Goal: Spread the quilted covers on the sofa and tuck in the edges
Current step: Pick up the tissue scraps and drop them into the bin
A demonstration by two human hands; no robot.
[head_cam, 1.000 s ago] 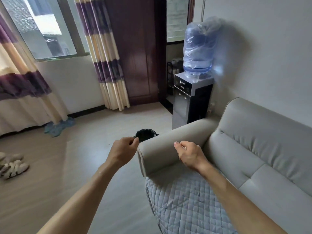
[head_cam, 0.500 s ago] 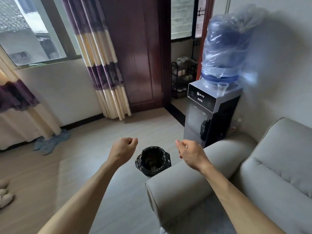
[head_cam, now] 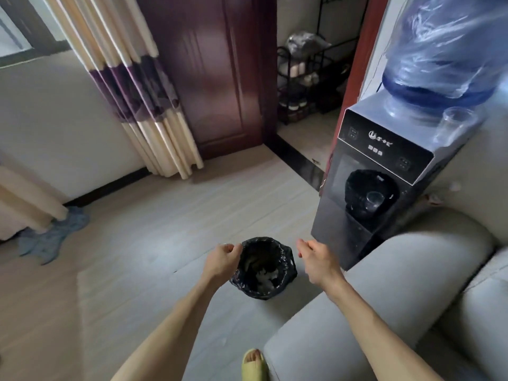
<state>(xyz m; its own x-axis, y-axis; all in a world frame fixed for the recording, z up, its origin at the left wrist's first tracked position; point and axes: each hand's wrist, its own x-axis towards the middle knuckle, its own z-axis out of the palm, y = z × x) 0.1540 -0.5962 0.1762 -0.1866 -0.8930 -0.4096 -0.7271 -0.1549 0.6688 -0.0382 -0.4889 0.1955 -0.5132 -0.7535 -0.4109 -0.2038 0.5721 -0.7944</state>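
Both my arms reach out over the floor beside the grey sofa's armrest (head_cam: 390,281). My left hand (head_cam: 223,260) hovers at the left rim of a black-lined waste bin (head_cam: 261,270), its fingers curled in with nothing visible inside them. To the right of the bin hangs my right hand (head_cam: 316,261), fingers loosely extended and holding nothing that I can see. The quilted cover is out of view.
A black water dispenser (head_cam: 379,171) with a blue bottle (head_cam: 450,48) stands against the wall just beyond the armrest. A dark wooden door (head_cam: 214,72), a striped curtain (head_cam: 137,92) and a blue cloth (head_cam: 52,237) on the floor lie farther off. My foot in a yellow slipper (head_cam: 254,364) is near the sofa.
My view has moved forward past the armrest, so the quilted cover has dropped out of sight. Both hands now hover at the waste bin, and the right hand's fingers have loosened.
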